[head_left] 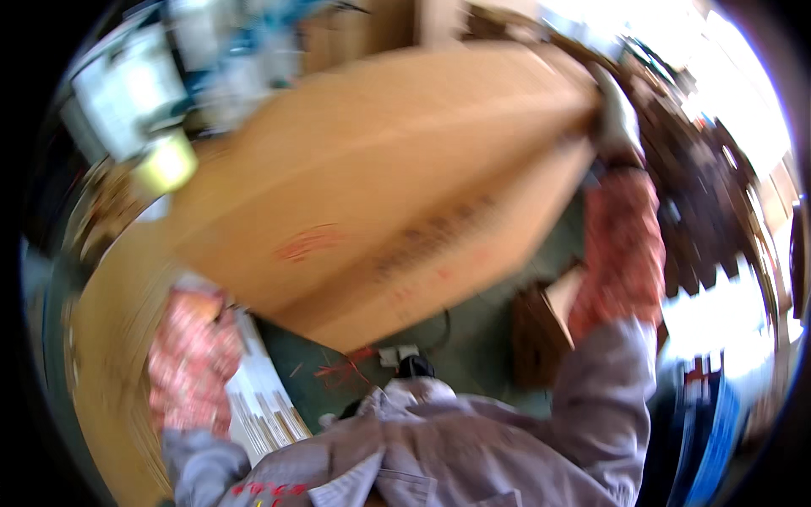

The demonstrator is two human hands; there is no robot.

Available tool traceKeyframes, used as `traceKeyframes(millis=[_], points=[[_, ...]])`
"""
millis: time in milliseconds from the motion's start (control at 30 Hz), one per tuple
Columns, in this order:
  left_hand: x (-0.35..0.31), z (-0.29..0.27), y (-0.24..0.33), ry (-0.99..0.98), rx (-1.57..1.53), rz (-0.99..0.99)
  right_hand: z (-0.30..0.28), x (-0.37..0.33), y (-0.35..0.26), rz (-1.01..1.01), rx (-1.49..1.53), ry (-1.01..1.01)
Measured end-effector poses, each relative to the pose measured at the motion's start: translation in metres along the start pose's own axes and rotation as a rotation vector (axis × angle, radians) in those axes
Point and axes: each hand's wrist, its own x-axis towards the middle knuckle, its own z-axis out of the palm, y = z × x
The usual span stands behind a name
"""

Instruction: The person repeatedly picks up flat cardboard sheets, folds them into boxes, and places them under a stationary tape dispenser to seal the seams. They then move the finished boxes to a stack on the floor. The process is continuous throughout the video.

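A large brown cardboard box [397,169], folded mostly flat and creased lengthwise, is held up tilted in front of me, smeared by motion. Red and dark printing shows on its near face. My right hand [619,118], in a light glove, closes round its right edge. At its lower left corner is my left hand [199,286], mostly hidden by the cardboard; it appears to grip that corner, though its fingers do not show. Reddish patterned sleeve covers are on both forearms.
Stacked cardboard sheets [110,338] stand at the left, beside white-edged sheets [262,397]. Below the box, red strings [346,367] lie on the green floor [481,338]. An open brown carton [541,329] is near my right arm. Blue items [705,431] stand at lower right.
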Motion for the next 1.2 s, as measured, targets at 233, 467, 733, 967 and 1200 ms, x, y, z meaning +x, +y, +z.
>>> traceKeyframes(millis=[233, 467, 733, 967, 1200], points=[[-0.107, 0.057, -0.139, -0.119, -0.611, -0.797, -0.183, -0.052, -0.074, -0.097, -0.032, 0.331], [-0.159, 0.277, -0.278, -0.634, -0.444, -1.110, -0.457, -0.242, -0.058, 0.033, -0.646, 0.586], [-0.251, 0.506, -0.509, -0.986, -0.143, -0.888, -0.595, -0.558, 0.058, 0.795, -0.107, 0.989], [-0.377, 0.466, -0.564, -1.269, 0.427, -0.118, -0.690, -0.668, 0.177, 0.879, -0.535, 1.187], [-0.388, 0.373, -0.552, -0.848, 0.719, -0.590, -0.546, -0.431, 0.234, 0.535, -0.667, 1.008]])
